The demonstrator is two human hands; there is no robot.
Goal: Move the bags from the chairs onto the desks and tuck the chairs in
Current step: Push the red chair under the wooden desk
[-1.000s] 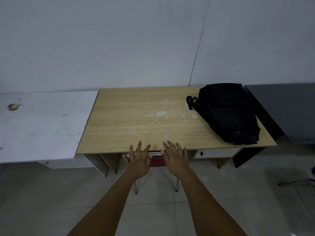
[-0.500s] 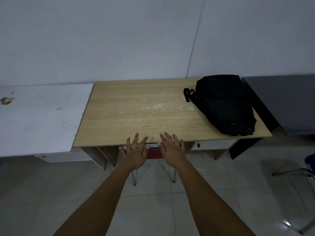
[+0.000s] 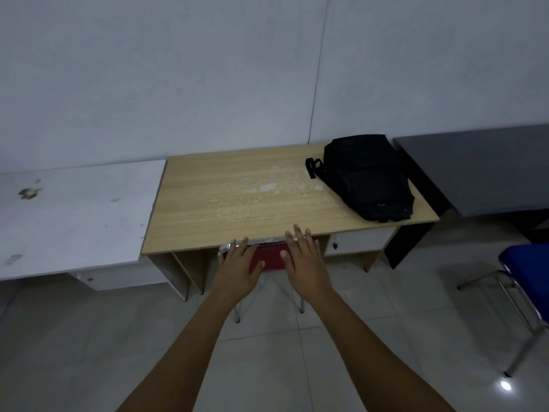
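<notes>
At the front edge of the wooden desk (image 3: pixel 237 197), head view: both hands stretched forward, palms down, over the back of a red chair (image 3: pixel 271 258). The chair is pushed under the desk; only its red backrest, a chrome top rail and two thin metal legs show below the desk edge. Left hand (image 3: pixel 239 267): fingers spread apart and flat, tips at the chrome rail; contact with the chair cannot be made out. Right hand (image 3: pixel 303 260): fingers likewise apart, extended, tips overlapping the desk's front edge, gripping nothing visible. Black backpack (image 3: pixel 368 176) lies flat on the desk's right end, strap loop toward desk centre, well apart from both hands. Pale blotches on the desktop left of the backpack. White desk (image 3: pixel 74 215) abuts the wooden desk's left side; dark grey desk (image 3: pixel 481 168) right of it. Blue chair (image 3: pixel 527 264) stands out on the floor, in front of the grey desk, right of the wooden desk.
</notes>
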